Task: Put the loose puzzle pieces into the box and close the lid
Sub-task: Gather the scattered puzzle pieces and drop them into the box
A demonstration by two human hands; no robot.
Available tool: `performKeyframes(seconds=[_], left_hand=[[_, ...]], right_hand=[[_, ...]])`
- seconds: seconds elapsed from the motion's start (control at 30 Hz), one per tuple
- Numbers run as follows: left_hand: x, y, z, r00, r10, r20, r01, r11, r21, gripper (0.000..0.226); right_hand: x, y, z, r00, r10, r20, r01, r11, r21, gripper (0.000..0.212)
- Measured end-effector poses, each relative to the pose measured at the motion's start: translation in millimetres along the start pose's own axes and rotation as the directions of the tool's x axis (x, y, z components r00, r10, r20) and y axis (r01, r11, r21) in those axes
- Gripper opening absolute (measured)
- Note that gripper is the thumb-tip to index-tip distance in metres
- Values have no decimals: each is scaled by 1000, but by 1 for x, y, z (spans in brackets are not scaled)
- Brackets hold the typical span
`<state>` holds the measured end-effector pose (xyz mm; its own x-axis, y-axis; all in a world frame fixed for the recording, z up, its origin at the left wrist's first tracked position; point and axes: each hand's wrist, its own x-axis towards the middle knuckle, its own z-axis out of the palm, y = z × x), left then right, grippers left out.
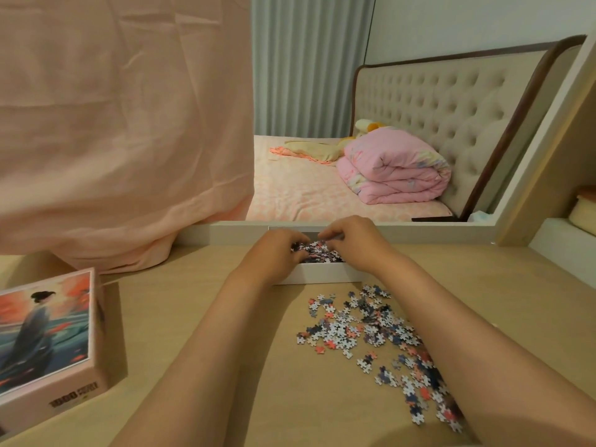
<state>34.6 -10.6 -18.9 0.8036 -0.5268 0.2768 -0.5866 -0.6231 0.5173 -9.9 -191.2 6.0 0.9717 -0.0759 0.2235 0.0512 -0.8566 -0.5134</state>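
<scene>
A white open box [317, 274] sits at the far middle of the wooden desk, with puzzle pieces [317, 251] heaped inside. Both my hands are over it: my left hand [277, 250] and my right hand [350, 241] have fingers curled down into the heap, their tips meeting above the pieces. Whether they hold pieces is hidden by the fingers. A scatter of loose puzzle pieces [374, 333] lies on the desk in front of the box, running to the right under my right forearm. The lid [48, 337], printed with a picture of a figure, lies at the left edge.
A pink cloth [122, 124] hangs down onto the desk's back left. Behind the desk is a large mirror showing a bed with a folded pink quilt [396, 169]. A shelf unit [567, 227] rises at the right. Bare desk [180, 301] lies between lid and box.
</scene>
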Motion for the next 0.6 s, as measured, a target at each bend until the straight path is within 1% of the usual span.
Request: performKeyframes(seconds=[0.07, 0.13, 0.2, 0.23, 0.3, 0.37, 0.43, 0.53, 0.6], left_hand=[[0, 2, -1, 999, -8, 39, 5, 997, 82, 36], [0, 7, -4, 996, -15, 92, -5, 977, 212, 49], [-2, 16, -9, 992, -34, 124, 7, 978, 208, 60], [-3, 21, -10, 993, -22, 115, -2, 980, 199, 61], [-6, 35, -7, 995, 64, 73, -77, 978, 195, 52], [-11, 51, 0, 987, 162, 17, -163, 980, 118, 30], [-15, 64, 11, 982, 188, -18, -187, 980, 67, 17], [-20, 80, 26, 979, 198, -35, -196, 979, 55, 13], [-24, 87, 34, 982, 188, 2, -188, 982, 11, 12]], right_hand=[[-6, 2, -5, 999, -21, 47, 22, 1000, -10, 25], [-15, 3, -17, 999, -34, 1, 34, 999, 39, 26], [-28, 7, -28, 997, -15, -70, 19, 998, 53, 26], [-34, 10, -33, 998, 8, -66, -6, 999, 34, 26], [-49, 23, -36, 996, 83, 29, -81, 996, -38, 30], [-64, 34, -33, 977, 172, 129, -160, 983, -94, 33], [-80, 41, -29, 962, 216, 167, -200, 974, -110, 37], [-92, 48, -22, 960, 161, 228, -119, 975, -187, 46], [-97, 50, -22, 956, 139, 260, -94, 980, -176, 48]])
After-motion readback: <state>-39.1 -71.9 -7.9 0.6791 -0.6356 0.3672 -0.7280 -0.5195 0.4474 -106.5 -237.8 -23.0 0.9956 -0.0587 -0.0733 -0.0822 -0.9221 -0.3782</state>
